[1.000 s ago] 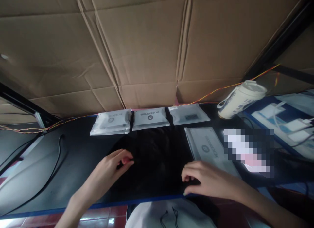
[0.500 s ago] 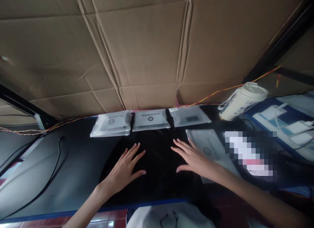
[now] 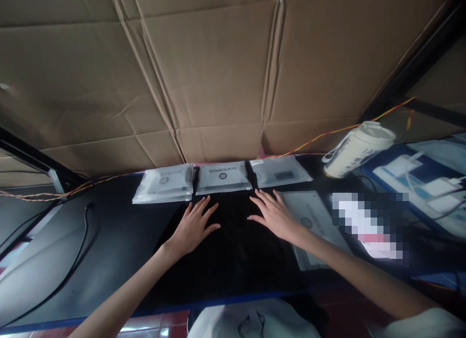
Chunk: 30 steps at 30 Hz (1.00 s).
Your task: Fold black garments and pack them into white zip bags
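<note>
My left hand [image 3: 192,225] lies with fingers spread on a black, soft-looking flat item [image 3: 229,250], which blends into the dark table. Across from it, my right hand [image 3: 274,214] is spread too, its fingertips on or just over the same black item. Neither hand holds anything. What kind of item it is I cannot make out. Beneath my right wrist lies a frosted zip bag [image 3: 313,221], partly covered by the forearm. Beyond my fingers are a stack of frosted zip bags [image 3: 163,182], a ROCKBROS bag [image 3: 223,177] and another frosted bag [image 3: 280,170].
A cream tumbler [image 3: 358,148] stands at the back right. Near it are a blurred-out device [image 3: 367,228] and a blue tray [image 3: 386,168] with white plugs. A black cable [image 3: 82,248] crosses the table's left side. Cardboard [image 3: 218,76] walls the back.
Both hands have slid forward, away from me, toward the row of bags, with fingers still spread. The bags have stayed where they were.
</note>
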Motion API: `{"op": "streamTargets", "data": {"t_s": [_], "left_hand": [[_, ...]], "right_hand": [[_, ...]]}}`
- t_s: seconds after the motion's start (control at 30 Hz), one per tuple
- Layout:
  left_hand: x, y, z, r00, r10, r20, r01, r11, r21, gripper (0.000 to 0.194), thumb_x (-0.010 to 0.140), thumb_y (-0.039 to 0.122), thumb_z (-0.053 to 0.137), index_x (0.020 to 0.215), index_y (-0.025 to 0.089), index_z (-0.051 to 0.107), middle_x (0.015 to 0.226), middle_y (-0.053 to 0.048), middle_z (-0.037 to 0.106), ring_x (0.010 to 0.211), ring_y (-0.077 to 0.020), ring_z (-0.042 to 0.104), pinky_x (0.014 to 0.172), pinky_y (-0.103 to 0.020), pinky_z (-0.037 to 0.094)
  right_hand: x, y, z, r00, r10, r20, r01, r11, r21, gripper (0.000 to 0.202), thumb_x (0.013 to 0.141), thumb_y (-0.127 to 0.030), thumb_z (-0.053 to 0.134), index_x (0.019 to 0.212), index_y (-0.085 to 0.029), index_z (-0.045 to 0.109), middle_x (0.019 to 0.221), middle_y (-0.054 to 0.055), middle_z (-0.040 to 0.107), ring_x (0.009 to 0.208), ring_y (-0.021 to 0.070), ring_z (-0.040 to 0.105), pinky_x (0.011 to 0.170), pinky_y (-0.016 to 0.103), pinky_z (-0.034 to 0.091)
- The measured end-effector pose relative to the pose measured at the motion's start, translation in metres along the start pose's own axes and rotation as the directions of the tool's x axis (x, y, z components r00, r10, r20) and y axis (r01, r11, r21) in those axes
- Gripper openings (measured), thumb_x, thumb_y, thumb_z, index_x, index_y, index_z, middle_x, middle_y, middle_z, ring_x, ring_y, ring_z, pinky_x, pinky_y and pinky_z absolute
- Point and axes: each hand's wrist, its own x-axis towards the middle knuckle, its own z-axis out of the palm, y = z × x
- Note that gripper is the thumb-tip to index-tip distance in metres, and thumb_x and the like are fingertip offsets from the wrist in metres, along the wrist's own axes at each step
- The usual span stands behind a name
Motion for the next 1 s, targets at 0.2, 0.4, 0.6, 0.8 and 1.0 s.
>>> {"op": "streamTargets", "data": {"t_s": [0.2,0.4,0.6,0.8,1.0], "left_hand": [[-0.004,0.004,-0.004,0.999,0.029,-0.043,-0.028,0.999,0.032,0.056,0.092,0.051,0.044,0.137,0.018,0.043,0.147,-0.019,0.037,0.136,-0.0315,0.033,0.105,-0.057,0.033],[-0.030,0.039,-0.018,0.985,0.157,-0.073,-0.160,0.986,-0.041,0.045,0.093,0.043,0.046,0.133,0.022,0.047,0.148,-0.015,0.037,0.137,-0.0283,0.032,0.107,-0.051,0.035],[-0.055,0.051,-0.006,0.983,0.183,0.001,-0.181,0.976,-0.119,0.074,0.085,0.063,0.046,0.146,0.026,0.027,0.155,-0.016,0.018,0.141,-0.0351,0.019,0.106,-0.060,0.030],[-0.053,0.050,-0.006,0.984,0.177,0.014,-0.174,0.975,-0.140,0.089,0.076,0.074,0.045,0.146,0.023,0.026,0.155,-0.018,0.015,0.141,-0.0397,0.015,0.105,-0.066,0.024],[-0.050,0.062,-0.003,0.978,0.209,0.006,-0.205,0.967,-0.151,0.066,0.090,0.057,0.043,0.146,0.028,0.025,0.155,-0.012,0.020,0.141,-0.0335,0.019,0.108,-0.061,0.025]], "right_hand": [[0.002,-0.004,-0.008,1.000,0.004,0.004,-0.004,1.000,0.017,0.054,0.090,-0.049,0.049,0.127,-0.010,0.053,0.137,0.021,0.049,0.129,0.0325,0.043,0.106,0.059,0.029],[-0.032,-0.039,-0.022,0.994,-0.102,0.046,0.097,0.989,0.110,0.064,0.088,-0.054,0.049,0.135,-0.011,0.045,0.145,0.018,0.041,0.136,0.0303,0.033,0.110,0.055,0.028],[-0.067,-0.040,-0.013,0.965,-0.215,0.148,0.184,0.962,0.202,0.091,0.077,-0.068,0.052,0.146,-0.014,0.028,0.153,0.018,0.021,0.141,0.0338,0.015,0.110,0.056,0.026],[-0.066,-0.035,-0.015,0.957,-0.232,0.173,0.180,0.945,0.271,0.111,0.066,-0.079,0.051,0.148,-0.012,0.019,0.156,0.019,0.009,0.142,0.0356,0.007,0.113,0.056,0.017],[-0.069,-0.042,-0.014,0.948,-0.256,0.188,0.188,0.930,0.316,0.116,0.063,-0.079,0.056,0.148,-0.010,0.017,0.155,0.020,0.008,0.142,0.0366,0.005,0.113,0.058,0.013]]}}
